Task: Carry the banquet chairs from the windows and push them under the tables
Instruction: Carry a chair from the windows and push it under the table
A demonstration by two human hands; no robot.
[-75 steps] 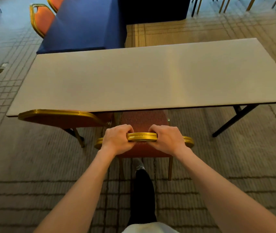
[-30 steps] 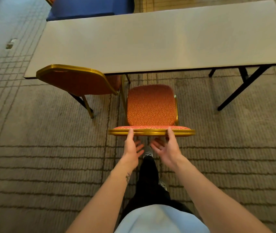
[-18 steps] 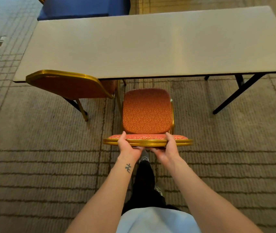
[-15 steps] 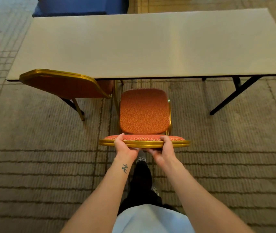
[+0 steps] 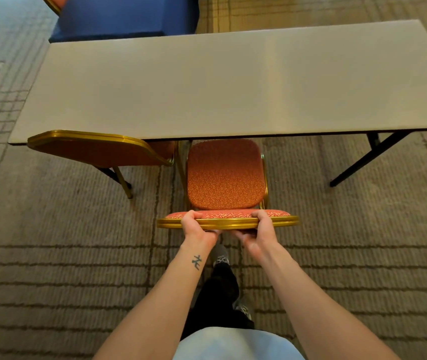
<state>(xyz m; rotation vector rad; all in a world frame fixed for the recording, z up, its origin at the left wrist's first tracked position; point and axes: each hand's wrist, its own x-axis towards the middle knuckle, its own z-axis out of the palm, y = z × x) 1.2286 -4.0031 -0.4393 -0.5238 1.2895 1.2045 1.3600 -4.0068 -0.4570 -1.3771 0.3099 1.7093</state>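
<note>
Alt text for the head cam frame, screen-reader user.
A person's left grip and right grip hold the gold-framed back of a red banquet chair, its seat front just meeting the near edge of a grey table. A second chair stands to its left, partly under the table.

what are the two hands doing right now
Left hand: closed, fingers gripping the gold top edge of the chair back.
Right hand: closed, gripping the same edge.

Bare forearms, a small dark tattoo (image 5: 197, 262) on the left wrist, pale-blue top (image 5: 235, 345), black trousers (image 5: 217, 300), patterned shoes (image 5: 221, 259).
</note>
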